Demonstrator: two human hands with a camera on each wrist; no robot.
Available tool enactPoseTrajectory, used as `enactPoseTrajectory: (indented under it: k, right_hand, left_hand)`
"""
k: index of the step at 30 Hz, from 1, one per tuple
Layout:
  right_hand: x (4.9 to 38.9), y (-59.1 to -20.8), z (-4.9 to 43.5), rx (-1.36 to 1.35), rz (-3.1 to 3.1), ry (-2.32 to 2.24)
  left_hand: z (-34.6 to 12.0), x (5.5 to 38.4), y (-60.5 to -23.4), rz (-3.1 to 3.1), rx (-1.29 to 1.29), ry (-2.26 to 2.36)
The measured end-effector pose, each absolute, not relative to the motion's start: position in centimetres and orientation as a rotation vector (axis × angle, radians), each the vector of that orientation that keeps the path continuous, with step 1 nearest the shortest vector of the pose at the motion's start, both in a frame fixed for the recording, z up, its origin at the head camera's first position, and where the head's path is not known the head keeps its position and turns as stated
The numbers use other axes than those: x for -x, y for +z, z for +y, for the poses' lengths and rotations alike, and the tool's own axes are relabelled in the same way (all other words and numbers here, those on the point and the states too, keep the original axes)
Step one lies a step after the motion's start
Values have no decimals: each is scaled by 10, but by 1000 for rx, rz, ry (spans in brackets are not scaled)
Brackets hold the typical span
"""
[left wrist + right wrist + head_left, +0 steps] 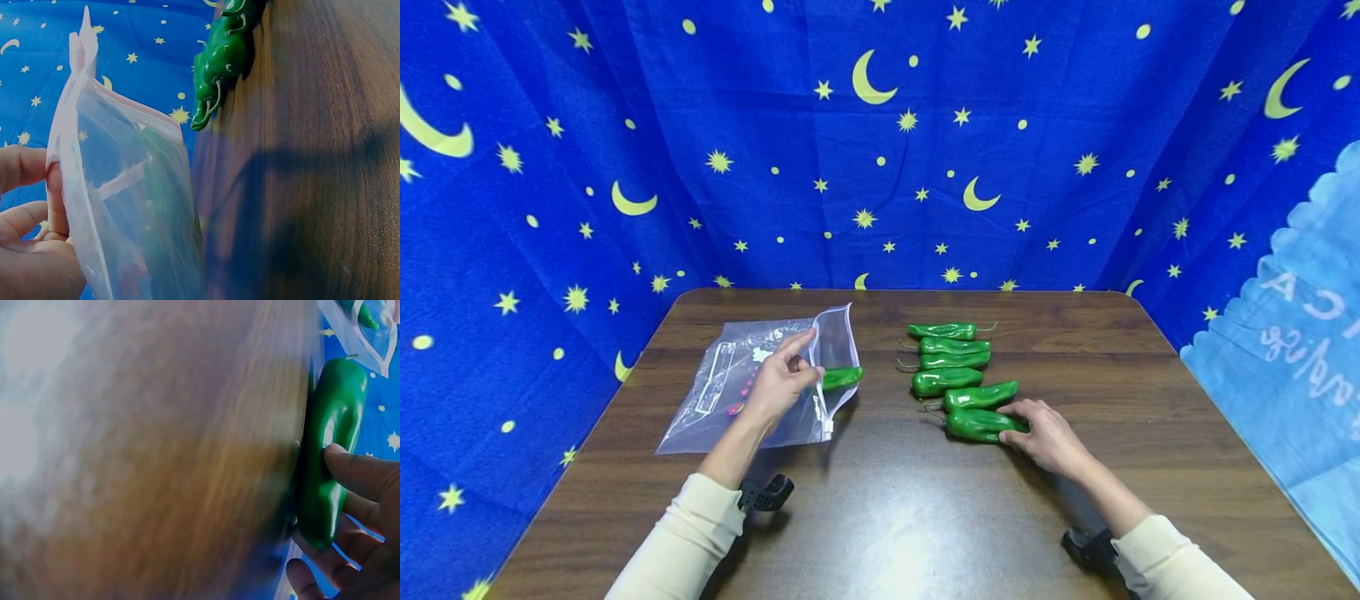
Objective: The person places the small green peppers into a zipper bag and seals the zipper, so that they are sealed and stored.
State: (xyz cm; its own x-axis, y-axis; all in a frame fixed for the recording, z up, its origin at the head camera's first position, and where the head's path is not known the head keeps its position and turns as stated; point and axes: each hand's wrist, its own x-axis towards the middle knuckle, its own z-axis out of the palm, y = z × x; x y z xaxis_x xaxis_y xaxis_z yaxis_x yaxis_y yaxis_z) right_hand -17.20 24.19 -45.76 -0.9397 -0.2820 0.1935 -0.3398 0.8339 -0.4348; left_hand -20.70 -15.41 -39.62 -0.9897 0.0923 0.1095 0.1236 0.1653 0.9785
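Note:
A clear zip bag (715,408) lies on the left of the table, its mouth spread toward the right. My left hand (782,379) pinches the upper layer at the bag's opening; the left wrist view shows thumb and fingers on its edge (78,156). One green pepper (842,379) is inside, at the mouth. Right of the bag, several green peppers (947,382) lie in a column. My right hand (1045,435) holds the nearest pepper (976,425) by its right end, thumb on the near side and fingers around the far side. That pepper (334,425) appears to rest on the table.
The brown wooden table (895,517) reaches back to a blue curtain (820,150) with moons and stars. On the right hangs a light blue cloth (1300,358) with lettering. A white slider (827,429) sits at the near end of the bag's zip.

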Motion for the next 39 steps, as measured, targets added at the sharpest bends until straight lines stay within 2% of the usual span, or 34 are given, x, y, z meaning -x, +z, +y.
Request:
enactPoseTrajectory:
  k: [17,39]
  right_hand:
    - [169,-445,233,-531,-2841,827]
    - [189,-428,179,-506,-2781,880]
  left_hand:
    - [-154,208,-400,-2406,223,-1986]
    - [-154,204,-398,-2439,202,-1954]
